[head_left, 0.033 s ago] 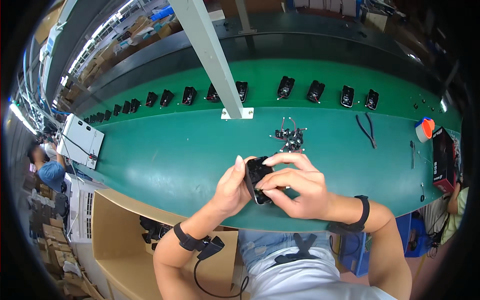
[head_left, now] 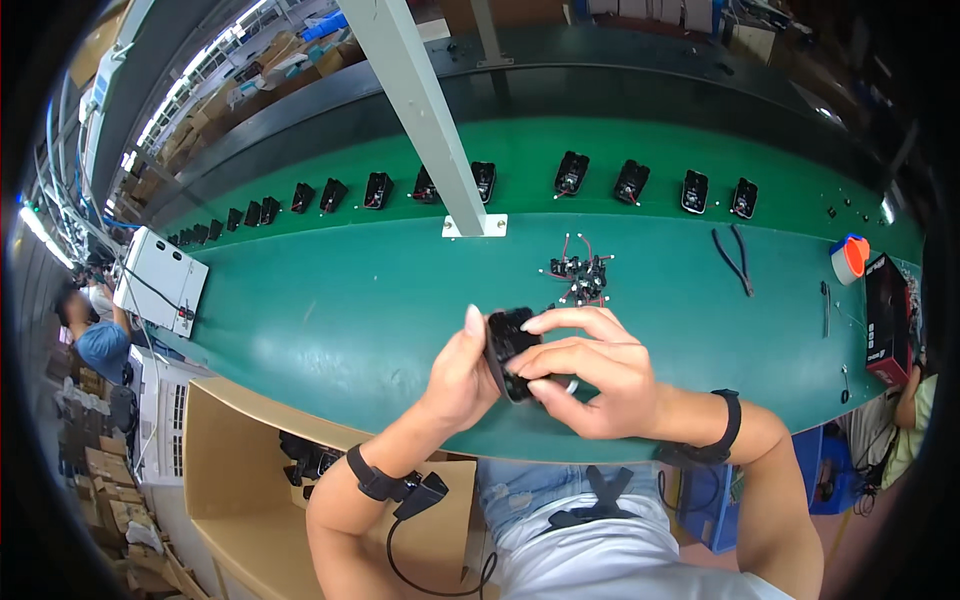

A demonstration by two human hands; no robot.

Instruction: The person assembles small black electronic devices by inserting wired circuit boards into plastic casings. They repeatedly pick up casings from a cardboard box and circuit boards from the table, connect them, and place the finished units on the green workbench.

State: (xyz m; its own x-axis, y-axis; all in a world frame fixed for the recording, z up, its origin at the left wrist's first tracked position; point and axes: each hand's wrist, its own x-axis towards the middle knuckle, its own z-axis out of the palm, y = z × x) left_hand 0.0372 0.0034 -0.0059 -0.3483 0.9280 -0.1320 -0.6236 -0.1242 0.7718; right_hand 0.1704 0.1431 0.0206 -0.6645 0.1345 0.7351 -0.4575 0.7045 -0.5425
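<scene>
Black case (head_left: 508,338), one, clasped by the left hand (head_left: 458,375) with its thumb raised, the right hand's (head_left: 612,372) fingers bent onto its open face (whether they pinch a small part cannot be told); it has shifted slightly left and outward, now blurred, which suggests handling is unfinished. Beyond the fingertips: heap of black parts with red wires (head_left: 592,272); farther, rightward, pliers (head_left: 744,278); past the heap, row of similar cases (head_left: 572,176). Far right of the fingers: black-and-red box (head_left: 885,325), pale printing on its side, too small to read surely.
</scene>
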